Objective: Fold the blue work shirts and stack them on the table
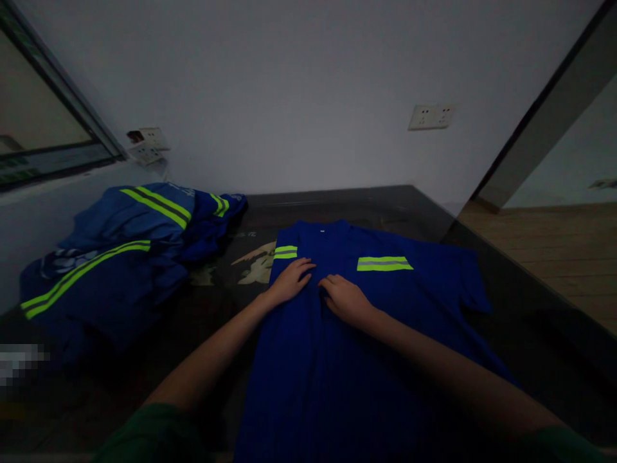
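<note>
A blue work shirt [385, 302] with yellow-green and grey reflective bands lies spread on the dark table, collar towards the wall. Its left side, as I see it, is folded in, while a short sleeve sticks out at the right. My left hand [290, 281] rests on the shirt's left part below the small reflective band, fingers stretched out. Close beside it, my right hand [348, 300] is at the middle of the shirt front, with fingers curled and closed at the cloth. Its fingertips are partly hidden.
A heap of blue garments [110, 270] with reflective stripes lies at the left of the dark table [337, 198]. Wall sockets [430, 117] are on the wall behind, and a window [43, 109] is at upper left. Wooden flooring [554, 251] shows beyond the table's right edge.
</note>
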